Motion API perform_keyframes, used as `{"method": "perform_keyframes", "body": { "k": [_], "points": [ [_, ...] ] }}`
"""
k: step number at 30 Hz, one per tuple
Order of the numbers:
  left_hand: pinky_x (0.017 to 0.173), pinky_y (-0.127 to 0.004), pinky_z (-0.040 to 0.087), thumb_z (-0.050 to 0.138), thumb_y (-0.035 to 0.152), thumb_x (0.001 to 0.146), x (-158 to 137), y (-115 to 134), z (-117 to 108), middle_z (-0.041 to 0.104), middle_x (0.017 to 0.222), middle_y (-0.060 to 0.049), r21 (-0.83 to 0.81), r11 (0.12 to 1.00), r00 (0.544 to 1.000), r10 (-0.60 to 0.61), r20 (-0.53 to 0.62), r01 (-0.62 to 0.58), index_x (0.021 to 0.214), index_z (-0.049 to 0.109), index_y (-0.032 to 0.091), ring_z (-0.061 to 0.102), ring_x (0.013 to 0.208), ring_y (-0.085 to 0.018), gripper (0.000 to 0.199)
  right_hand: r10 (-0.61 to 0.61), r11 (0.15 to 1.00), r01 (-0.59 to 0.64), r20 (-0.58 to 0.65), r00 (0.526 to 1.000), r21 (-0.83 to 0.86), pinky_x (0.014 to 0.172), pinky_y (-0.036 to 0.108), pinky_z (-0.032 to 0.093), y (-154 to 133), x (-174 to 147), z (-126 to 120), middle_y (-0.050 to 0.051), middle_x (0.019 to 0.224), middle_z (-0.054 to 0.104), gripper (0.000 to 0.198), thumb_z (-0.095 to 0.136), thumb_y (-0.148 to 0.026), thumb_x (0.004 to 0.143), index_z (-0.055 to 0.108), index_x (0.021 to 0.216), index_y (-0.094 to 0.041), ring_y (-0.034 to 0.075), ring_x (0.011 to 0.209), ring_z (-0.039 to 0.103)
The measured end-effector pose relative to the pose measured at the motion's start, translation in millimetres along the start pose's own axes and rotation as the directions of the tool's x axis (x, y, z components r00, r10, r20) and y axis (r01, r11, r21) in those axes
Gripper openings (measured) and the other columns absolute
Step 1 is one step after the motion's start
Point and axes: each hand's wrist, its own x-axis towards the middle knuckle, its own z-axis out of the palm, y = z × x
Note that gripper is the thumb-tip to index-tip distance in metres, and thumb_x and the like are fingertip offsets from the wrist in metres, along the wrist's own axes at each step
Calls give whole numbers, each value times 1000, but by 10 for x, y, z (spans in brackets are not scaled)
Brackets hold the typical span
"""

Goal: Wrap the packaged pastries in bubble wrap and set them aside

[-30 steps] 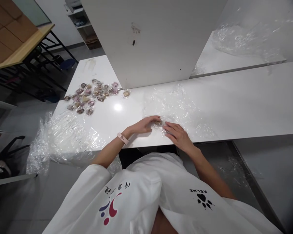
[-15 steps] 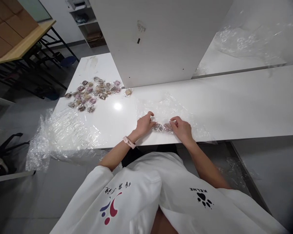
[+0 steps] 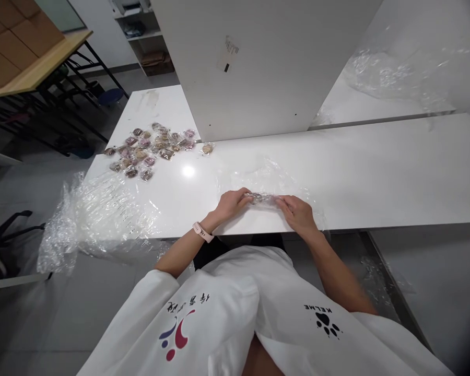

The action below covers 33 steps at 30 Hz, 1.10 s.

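Note:
Close to the table's front edge, my left hand [image 3: 234, 203] and my right hand [image 3: 300, 213] grip the two ends of a rolled bundle [image 3: 263, 199]. It is clear plastic wrap folded around small brown and pinkish packets, which show only dimly through it. Fingers and thumbs are closed on the bundle at both ends. Beyond it, the flat part of the plastic wrap sheet [image 3: 258, 177] spreads over the white tabletop, wrinkled and partly lost in glare.
Several clear packets [image 3: 141, 155] of small round, cookie-like pieces lie heaped at the left, one packet [image 3: 207, 149] apart. A pile of clear plastic wrap [image 3: 109, 214] hangs over the table's front-left edge. A tall white panel [image 3: 258, 68] stands behind the white table [image 3: 376, 177].
Both hands have closed on the plastic wrap over the packets. The wrap's near edge is now rolled around them and sits slightly farther from my body.

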Motion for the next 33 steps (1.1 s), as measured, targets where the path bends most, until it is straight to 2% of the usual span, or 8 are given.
{"method": "perform_keyframes", "body": {
  "k": [3, 6, 11, 14, 21, 24, 28, 33],
  "points": [
    [61, -28, 37, 54, 48, 96, 124, 82, -81, 64, 70, -2, 3, 989, 989, -146, 33, 146, 103, 63, 19, 59, 67, -19, 31, 216, 976, -213, 108, 971, -37, 58, 29, 35, -25, 238, -39, 1, 61, 61, 49, 49, -61, 93, 67, 71, -21, 17, 59, 54],
    [70, -32, 43, 61, 36, 93, 181, 141, -69, 69, 91, -8, 181, 969, 980, -144, -137, 168, 103, 61, 18, 62, 86, -24, 21, 283, 950, -278, 15, 959, -144, 62, 31, 38, -42, 360, -43, 4, 76, 68, 35, 59, -54, 89, 70, 81, -21, 21, 71, 60],
    [102, -44, 40, 60, 25, 93, -15, 113, 70, 59, 136, -13, 372, 896, 935, 318, -157, -242, 118, 58, 18, 51, 127, -28, 26, -230, 948, 210, -57, 972, -241, 97, 44, 41, -13, 139, -22, 11, 130, 64, 34, 54, -42, 96, 67, 120, -22, 30, 119, 55],
    [104, -45, 38, 59, 22, 93, -113, 34, 122, 59, 138, -11, 332, 897, 939, 335, -80, -292, 126, 56, 22, 53, 126, -26, 34, -325, 925, 330, 56, 944, -190, 99, 44, 40, 43, -17, 17, 9, 140, 59, 42, 52, -44, 97, 59, 134, -24, 29, 123, 54],
    [65, -29, 42, 45, 39, 101, 353, 40, -66, 70, 83, -3, 85, 994, 996, -69, -55, 73, 107, 63, 21, 63, 75, -19, 26, 73, 997, -73, 32, 997, -4, 71, 32, 44, 38, 372, 18, 4, 87, 73, 34, 46, -44, 98, 71, 102, -22, 21, 80, 64],
    [68, -32, 46, 53, 36, 97, 531, 116, -103, 71, 86, -7, 194, 964, 983, -176, -55, 183, 99, 65, 19, 65, 81, -23, 21, 238, 966, -222, 119, 964, -135, 65, 30, 39, -27, 574, -11, 3, 78, 70, 23, 54, -38, 93, 72, 95, -24, 20, 72, 61],
    [101, -45, 43, 47, 12, 94, 290, 214, 21, 64, 129, -15, 423, 905, 946, 101, -308, 41, 116, 62, 17, 55, 123, -29, 27, -16, 946, -13, -88, 996, -323, 81, 37, 39, -104, 462, -3, 10, 106, 70, 23, 51, -27, 94, 71, 104, -20, 27, 99, 58],
    [121, -54, 23, 35, 2, 89, -142, 73, 235, 44, 154, -16, 454, 889, 964, 170, -206, -60, 143, 46, 14, 30, 150, -28, 56, -195, 950, 170, -71, 978, -262, 84, 39, 41, -58, 56, 88, 10, 108, 67, 28, 49, -39, 98, 66, 112, -22, 26, 98, 57]
  ]
}}
